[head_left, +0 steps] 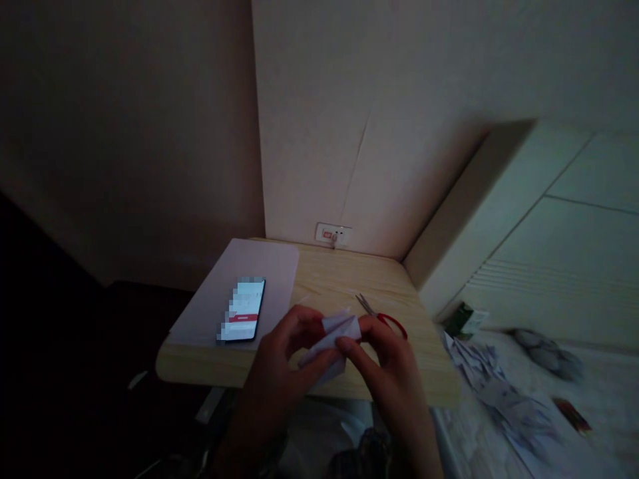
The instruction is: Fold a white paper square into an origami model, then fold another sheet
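Observation:
A small folded piece of white paper [333,338] is held between my two hands, above the front edge of the wooden table. My left hand [292,352] grips its left side, the thumb lying along the lower part and the fingers behind. My right hand [382,352] pinches the upper right corner between thumb and index finger. Just beyond my right hand lies a pair of scissors [382,316] with red handles, blades pointing to the back left. The fingers partly cover the paper, so its full folded shape is hidden.
On the table [349,269], a lit phone [244,309] rests on a large white sheet [269,256] at the left. A wall socket [333,233] with a plug sits behind. On the bed at right lie a heap of paper strips [492,379] and a grey rounded item [544,352].

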A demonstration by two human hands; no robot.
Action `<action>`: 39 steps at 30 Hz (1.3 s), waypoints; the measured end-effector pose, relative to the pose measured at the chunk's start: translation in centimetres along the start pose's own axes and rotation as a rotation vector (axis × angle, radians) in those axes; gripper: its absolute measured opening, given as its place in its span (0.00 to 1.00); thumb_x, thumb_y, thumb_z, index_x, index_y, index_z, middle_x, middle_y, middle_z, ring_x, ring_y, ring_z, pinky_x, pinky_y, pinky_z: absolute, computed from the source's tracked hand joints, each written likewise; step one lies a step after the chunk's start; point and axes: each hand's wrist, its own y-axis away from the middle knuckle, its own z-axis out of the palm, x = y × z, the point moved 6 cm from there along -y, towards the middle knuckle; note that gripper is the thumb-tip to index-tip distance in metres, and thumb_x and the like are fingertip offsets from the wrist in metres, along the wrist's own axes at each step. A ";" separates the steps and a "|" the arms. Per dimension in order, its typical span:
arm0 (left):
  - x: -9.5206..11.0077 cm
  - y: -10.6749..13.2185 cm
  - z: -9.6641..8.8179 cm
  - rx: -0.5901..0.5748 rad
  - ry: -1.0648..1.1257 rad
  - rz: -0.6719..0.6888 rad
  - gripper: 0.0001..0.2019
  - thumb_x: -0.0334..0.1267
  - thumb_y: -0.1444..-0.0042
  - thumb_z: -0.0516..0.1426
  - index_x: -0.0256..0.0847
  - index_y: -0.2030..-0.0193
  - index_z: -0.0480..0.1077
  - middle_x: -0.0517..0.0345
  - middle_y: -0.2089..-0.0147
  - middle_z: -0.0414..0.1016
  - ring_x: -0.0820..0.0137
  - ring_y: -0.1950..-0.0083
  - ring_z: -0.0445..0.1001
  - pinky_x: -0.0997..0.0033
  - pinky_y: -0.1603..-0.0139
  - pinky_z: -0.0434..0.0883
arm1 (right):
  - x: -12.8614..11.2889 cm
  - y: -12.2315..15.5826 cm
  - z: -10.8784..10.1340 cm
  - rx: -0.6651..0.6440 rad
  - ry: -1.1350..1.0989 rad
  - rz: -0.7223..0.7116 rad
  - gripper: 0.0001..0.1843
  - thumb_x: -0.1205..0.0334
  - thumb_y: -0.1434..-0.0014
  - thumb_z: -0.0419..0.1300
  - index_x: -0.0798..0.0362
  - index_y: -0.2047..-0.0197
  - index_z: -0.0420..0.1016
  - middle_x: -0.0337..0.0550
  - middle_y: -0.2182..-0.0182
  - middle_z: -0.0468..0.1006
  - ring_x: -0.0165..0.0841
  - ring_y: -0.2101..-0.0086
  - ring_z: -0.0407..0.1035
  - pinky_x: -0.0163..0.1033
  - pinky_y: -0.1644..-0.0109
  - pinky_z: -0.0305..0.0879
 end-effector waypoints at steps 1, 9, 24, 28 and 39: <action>0.2 0.1 0.0 -0.012 -0.011 0.015 0.13 0.35 0.56 0.64 0.42 0.64 0.67 0.61 0.66 0.75 0.68 0.62 0.77 0.72 0.60 0.73 | -0.5 0.2 -0.1 0.007 -0.002 -0.009 0.06 0.61 0.48 0.63 0.52 0.74 0.74 0.36 0.78 0.73 0.32 0.73 0.66 0.35 0.67 0.62; 0.1 0.2 0.7 -0.066 -0.039 0.050 0.13 0.35 0.54 0.64 0.42 0.63 0.66 0.62 0.66 0.75 0.68 0.61 0.78 0.73 0.59 0.73 | -0.9 0.6 -0.9 0.056 0.051 -0.071 0.05 0.62 0.50 0.65 0.52 0.75 0.74 0.36 0.78 0.73 0.31 0.72 0.66 0.35 0.67 0.60; 1.3 0.7 0.8 -0.109 0.040 0.053 0.08 0.35 0.55 0.64 0.41 0.70 0.69 0.62 0.70 0.75 0.69 0.66 0.76 0.74 0.63 0.72 | -1.3 0.9 -1.0 0.081 0.022 -0.062 0.08 0.59 0.48 0.64 0.52 0.75 0.73 0.37 0.77 0.71 0.32 0.72 0.65 0.36 0.67 0.61; 0.8 0.2 0.3 -0.072 0.000 0.051 0.06 0.38 0.52 0.62 0.40 0.74 0.70 0.63 0.74 0.74 0.70 0.69 0.75 0.74 0.66 0.71 | -1.0 0.6 -0.6 0.075 0.040 -0.069 0.09 0.59 0.47 0.64 0.51 0.76 0.72 0.38 0.77 0.71 0.33 0.72 0.65 0.37 0.67 0.60; 1.8 0.7 -1.5 0.089 -0.060 0.106 0.07 0.35 0.57 0.63 0.41 0.82 0.71 0.63 0.80 0.73 0.71 0.74 0.73 0.74 0.69 0.70 | -2.4 0.9 0.4 0.081 0.106 -0.139 0.09 0.61 0.46 0.63 0.51 0.75 0.71 0.36 0.77 0.71 0.31 0.73 0.65 0.36 0.67 0.60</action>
